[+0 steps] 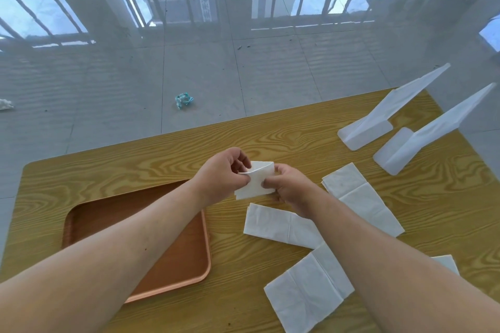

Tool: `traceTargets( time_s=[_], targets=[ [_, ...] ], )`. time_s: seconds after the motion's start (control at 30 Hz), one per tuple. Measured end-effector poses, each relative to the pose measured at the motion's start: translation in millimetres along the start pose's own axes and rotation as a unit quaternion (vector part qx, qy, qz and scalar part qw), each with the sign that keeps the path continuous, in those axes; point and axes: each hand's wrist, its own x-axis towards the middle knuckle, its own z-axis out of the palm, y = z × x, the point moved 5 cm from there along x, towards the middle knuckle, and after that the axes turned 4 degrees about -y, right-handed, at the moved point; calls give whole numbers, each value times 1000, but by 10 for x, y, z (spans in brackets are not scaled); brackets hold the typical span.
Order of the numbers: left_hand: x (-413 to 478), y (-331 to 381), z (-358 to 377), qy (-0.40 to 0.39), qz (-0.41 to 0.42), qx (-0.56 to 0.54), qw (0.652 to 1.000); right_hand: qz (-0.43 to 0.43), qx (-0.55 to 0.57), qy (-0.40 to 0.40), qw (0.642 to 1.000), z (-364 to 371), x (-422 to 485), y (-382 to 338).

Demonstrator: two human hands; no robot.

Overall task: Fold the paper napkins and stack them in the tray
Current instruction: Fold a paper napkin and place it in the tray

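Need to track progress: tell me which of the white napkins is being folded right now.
The small napkin held above the table between the left hand and right hand. The other napkins lie flat on the table, untouched.

Two bare forearms enter the view, one from about 8 o'clock and one from about 4 o'clock, and neither shows a sleeve, cuff, watch, band or glove anywhere along its visible length. The left hand (221, 178) and the right hand (290, 189) carry no rings, and the fingernails that show are short and unpainted. A few small dark specks dot the left forearm.
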Motion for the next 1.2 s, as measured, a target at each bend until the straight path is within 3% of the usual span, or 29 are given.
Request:
traceTargets(
  time_s=[0.1, 0.2, 0.27, 0.4, 0.47, 0.53, 0.7, 0.9, 1.0, 1.2],
  targets=[
    [-111, 1, -71, 18, -6, -57, 998, 2, 58, -21, 998, 147, -63, -42],
    [-233, -101, -242, 67, -37, -34, 996, -16, 101, -52, 993, 294, -143, -143],
    [-329, -214, -318, 37, -94, -98, 990, -29, 111, -103, 988, 426, -206, -233],
    [-581, -373, -408, -78, -153, -339, 925, -34, 118, -201, 972, 716, -281, -388],
    [-700, -418, -496, -80, -135, -365, 918, -33, 102, -189, 976, 845, -263, -429],
    [-795, -517, -613, -27, -138, -371, 918, -30, 83, -153, 984, 970, -221, -422],
    [-1101, -890, -931, 77, -172, -259, 947, -20, -37, -100, 994, 1436, -132, -274],
    [-1642, -1505, -1183, 116, -241, -134, 954, -9, -234, -84, 969, 2137, -32, -58],
    [-1821, -1747, -1286, 149, -255, -38, 955, -9, -318, -83, 944, 2364, 35, 32],
    [-1955, -1945, -1381, 149, -260, 132, 945, -46, -507, -42, 860, 2521, 127, 102]
  ],
)
